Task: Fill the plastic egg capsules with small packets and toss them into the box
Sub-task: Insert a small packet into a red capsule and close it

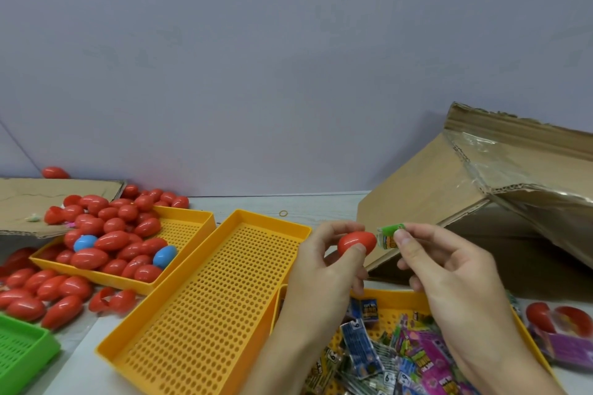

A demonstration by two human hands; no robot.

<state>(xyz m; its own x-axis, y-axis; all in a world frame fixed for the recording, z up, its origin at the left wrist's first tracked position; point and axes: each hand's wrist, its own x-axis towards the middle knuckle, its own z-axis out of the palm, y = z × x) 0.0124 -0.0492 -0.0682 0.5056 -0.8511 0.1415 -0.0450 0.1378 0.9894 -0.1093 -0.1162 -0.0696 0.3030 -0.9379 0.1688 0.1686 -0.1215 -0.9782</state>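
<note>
I am working at a pale table (321,205) against a plain wall; my left hand (324,266) is gripping a red egg capsule (356,242) with its mouth facing right, so my right hand (449,269), pinching a green packet (388,236), can push it in; the packet tray (398,297) is lying below, the cardboard box (481,189) open just beyond for tossing.

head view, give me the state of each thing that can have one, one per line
red egg capsule: held in left hand, looks closed
green packet: pinched by right hand, beside the capsule
middle yellow tray: empty
far yellow tray: heaped with red and blue capsules
near yellow tray: holds packets
cardboard box: flap open
</note>
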